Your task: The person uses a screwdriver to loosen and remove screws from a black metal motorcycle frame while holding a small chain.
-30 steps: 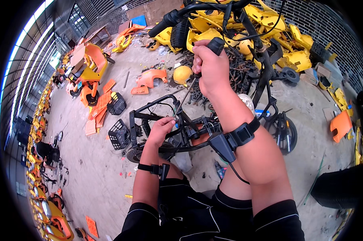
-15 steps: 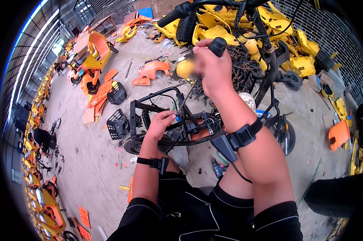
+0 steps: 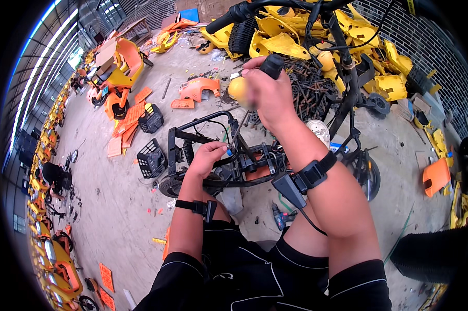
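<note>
My right hand (image 3: 271,96) is wrapped around the black handle of a screwdriver (image 3: 272,66), raised above a stripped black scooter frame (image 3: 185,136). The tool's thin shaft slants down to the left, toward the frame. Low on that frame, my left hand (image 3: 207,157) is closed, thumb and fingertips pinched beside a small blue piece (image 3: 229,152) near the shaft's lower end. What the fingertips hold is too small to make out, and the screwdriver's tip is hidden there.
Handlebars (image 3: 239,14) rise at the top right, before a heap of yellow panels (image 3: 280,44) and black metal parts (image 3: 309,85). A cordless drill (image 3: 281,216) lies on the floor between my legs. Black baskets (image 3: 151,157), orange panels (image 3: 199,89) and parked yellow scooters (image 3: 63,254) stand left.
My right hand and the screwdriver handle have shifted slightly left and down. My left hand stays at the same spot on the frame.
</note>
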Demonstrator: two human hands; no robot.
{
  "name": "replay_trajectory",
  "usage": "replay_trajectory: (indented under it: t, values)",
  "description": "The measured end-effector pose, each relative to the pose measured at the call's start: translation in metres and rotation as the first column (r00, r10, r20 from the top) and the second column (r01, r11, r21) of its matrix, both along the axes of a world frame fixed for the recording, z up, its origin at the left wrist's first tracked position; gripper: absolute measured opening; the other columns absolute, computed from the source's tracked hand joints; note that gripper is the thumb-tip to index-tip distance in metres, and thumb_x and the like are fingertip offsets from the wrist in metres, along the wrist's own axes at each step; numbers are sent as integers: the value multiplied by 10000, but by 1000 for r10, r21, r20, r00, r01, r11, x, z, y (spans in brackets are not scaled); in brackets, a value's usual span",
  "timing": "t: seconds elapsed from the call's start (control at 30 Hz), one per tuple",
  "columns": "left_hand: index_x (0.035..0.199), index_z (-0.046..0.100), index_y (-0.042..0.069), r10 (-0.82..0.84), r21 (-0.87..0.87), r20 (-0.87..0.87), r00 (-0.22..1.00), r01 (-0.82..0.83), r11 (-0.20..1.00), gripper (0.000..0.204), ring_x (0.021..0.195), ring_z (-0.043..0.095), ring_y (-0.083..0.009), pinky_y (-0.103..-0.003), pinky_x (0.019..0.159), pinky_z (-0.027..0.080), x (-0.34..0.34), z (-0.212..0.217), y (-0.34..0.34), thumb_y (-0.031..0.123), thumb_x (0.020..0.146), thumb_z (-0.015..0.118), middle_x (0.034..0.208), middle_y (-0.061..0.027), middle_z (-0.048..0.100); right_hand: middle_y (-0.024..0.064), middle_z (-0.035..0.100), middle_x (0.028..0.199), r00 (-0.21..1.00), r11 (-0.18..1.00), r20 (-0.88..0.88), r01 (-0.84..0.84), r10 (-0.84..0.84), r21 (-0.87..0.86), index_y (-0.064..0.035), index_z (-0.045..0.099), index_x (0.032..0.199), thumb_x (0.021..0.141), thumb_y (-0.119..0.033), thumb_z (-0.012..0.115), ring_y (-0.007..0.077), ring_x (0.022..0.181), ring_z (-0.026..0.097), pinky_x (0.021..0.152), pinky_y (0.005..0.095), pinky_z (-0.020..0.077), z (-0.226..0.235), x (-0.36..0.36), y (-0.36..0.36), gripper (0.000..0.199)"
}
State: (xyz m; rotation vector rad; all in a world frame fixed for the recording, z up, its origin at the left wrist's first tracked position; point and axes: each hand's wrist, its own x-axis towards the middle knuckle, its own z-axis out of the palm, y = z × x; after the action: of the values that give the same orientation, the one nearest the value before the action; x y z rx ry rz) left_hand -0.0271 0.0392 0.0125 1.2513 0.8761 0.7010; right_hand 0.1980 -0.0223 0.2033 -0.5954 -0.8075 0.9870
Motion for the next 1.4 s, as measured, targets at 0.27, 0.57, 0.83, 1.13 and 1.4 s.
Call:
replay_trajectory:
  t: [0.27,0.57,0.83,1.13,1.4]
  values:
    - [1080,698,-24,-34,72,-137,990,44,996,210,868,603,-88,-244,807,471,6,4,-2,111,919,680,951,-15,687,22,594,782,954,967,168,-255,250,10,-47,638,876,757,-48,624,112,670,555,579,254,432,-12,1,0,120]
    - [1069,697,-36,-36,90,-129,991,47,995,198,863,602,-79,-243,808,486,6,-3,-3,89,916,684,944,-14,689,26,594,769,869,904,283,-428,406,18,-26,639,822,690,-52,629,110,701,549,619,255,427,-2,7,-6,134]
    - [1065,696,-32,-134,207,-223,966,181,961,214,836,591,-68,-236,766,489,4,6,-5,104,900,696,925,-2,681,21,574,717,782,829,347,-558,517,23,-22,644,805,672,-21,633,87,592,497,531,227,372,0,5,-9,133]
    - [1015,708,-39,-9,561,-585,811,413,718,215,817,676,-212,-342,767,528,11,45,-15,101,853,682,900,-129,718,16,603,721,682,801,550,-598,483,38,-19,645,788,681,-22,655,86,580,518,526,230,401,-3,-10,-6,108]
    - [1034,718,-2,-13,557,-695,719,549,623,223,934,680,-279,-383,838,530,2,50,-9,141,868,677,997,-172,715,16,603,701,585,737,596,-676,550,-16,-21,648,771,649,-37,651,91,612,556,555,237,445,2,-25,-11,123]
